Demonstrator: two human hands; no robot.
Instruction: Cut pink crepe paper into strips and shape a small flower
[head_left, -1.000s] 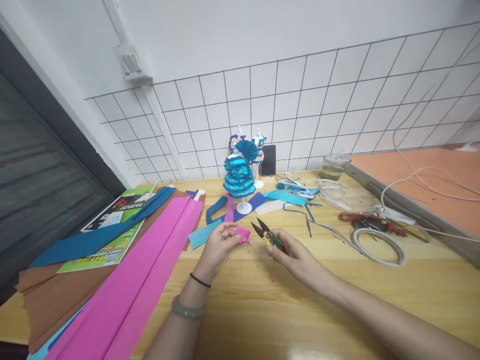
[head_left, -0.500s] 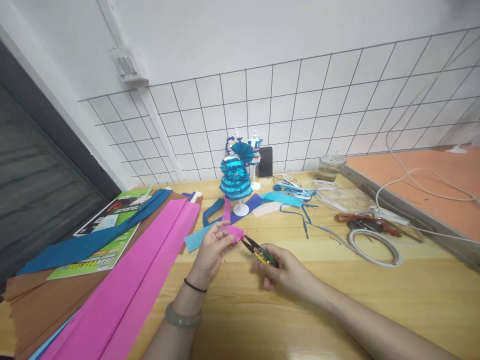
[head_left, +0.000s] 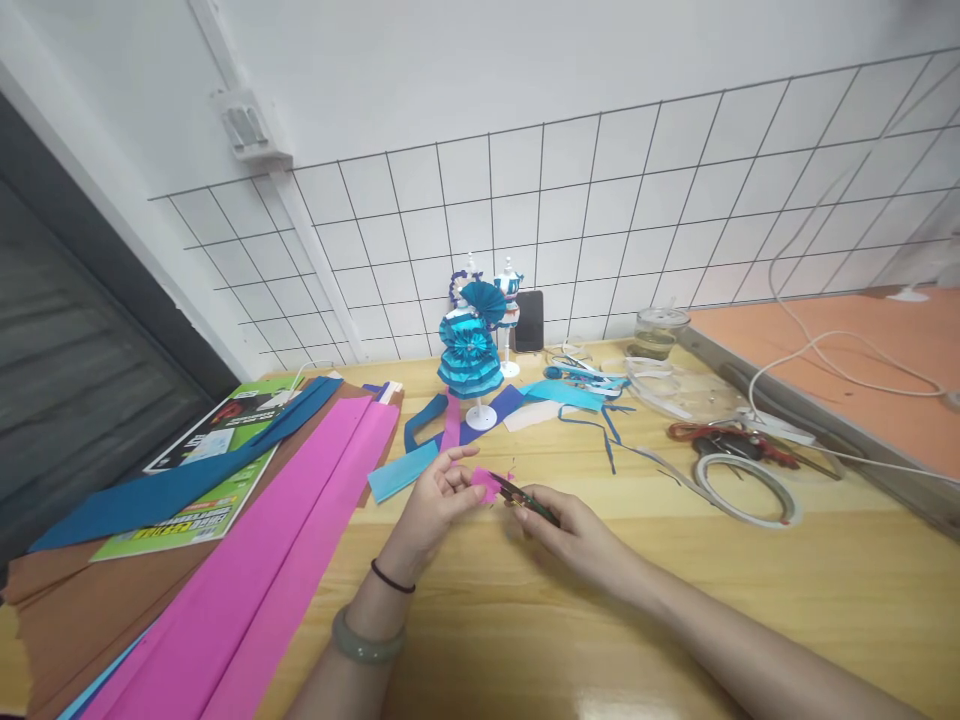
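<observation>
Between its thumb and fingers, my left hand (head_left: 444,490) pinches a small piece of pink paper (head_left: 486,485). My right hand (head_left: 559,522) grips scissors (head_left: 516,492) with dark blades that point left and meet the pink paper's right edge. The blades look nearly closed. Small pink scraps (head_left: 511,472) show just beyond the blade tips. Behind my hands stands a small dress form in a pleated teal paper dress (head_left: 471,350), on a white round base (head_left: 481,417). A light blue paper strip (head_left: 403,472) lies beside my left hand.
Long pink paper sheets (head_left: 300,530), brown paper (head_left: 97,620) and a magazine (head_left: 165,535) cover the left side. A tape roll (head_left: 748,490), cords and a glass jar (head_left: 660,332) lie right. A phone (head_left: 529,322) leans on the wall behind another dress form (head_left: 508,320).
The scissor blades have come closer together on the pink paper. The paper has turned slightly and shifted a little right and down, and a pink scrap now shows beyond the tips.
</observation>
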